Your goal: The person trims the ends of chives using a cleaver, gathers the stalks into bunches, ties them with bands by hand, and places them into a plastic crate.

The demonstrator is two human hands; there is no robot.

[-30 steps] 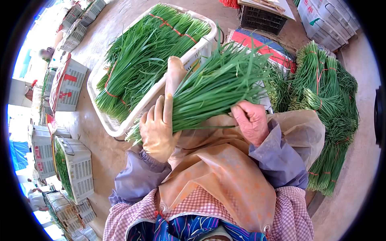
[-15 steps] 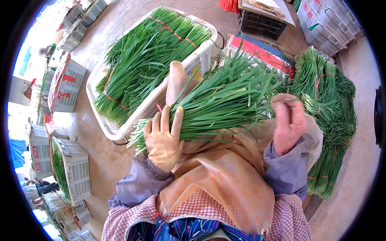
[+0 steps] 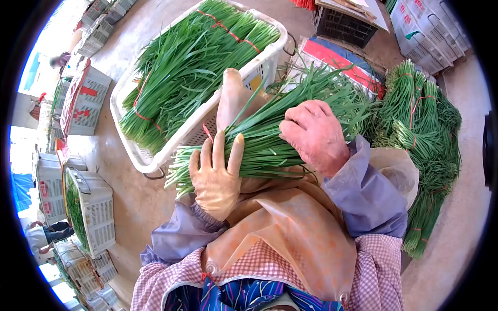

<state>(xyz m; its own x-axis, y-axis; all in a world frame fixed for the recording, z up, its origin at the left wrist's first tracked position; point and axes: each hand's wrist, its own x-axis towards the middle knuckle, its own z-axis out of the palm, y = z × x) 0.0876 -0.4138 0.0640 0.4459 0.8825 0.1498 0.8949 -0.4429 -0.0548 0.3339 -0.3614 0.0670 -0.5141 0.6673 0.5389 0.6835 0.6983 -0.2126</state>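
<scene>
A loose bunch of garlic chives lies across my lap, its pale cut ends to the left and green leaf tips to the right. My left hand, in a yellowish rubber glove, holds it near the cut ends, fingers laid over the stems and thumb hidden. Bare and curled, my right hand is closed on the leaves around the middle of the bunch; its fingertips are partly hidden. A red tie shows just beyond the gloved fingers. Beneath the bunch is a tan waterproof apron.
Ahead stands a white plastic crate filled with red-tied chive bundles. More tied bundles are heaped at the right. White crates stand along the left, where another person is partly visible. A black crate is at the back.
My right hand has come from the right, off the bunch, leftward onto its leaves, its fingers curling in. My left hand stays near the cut ends.
</scene>
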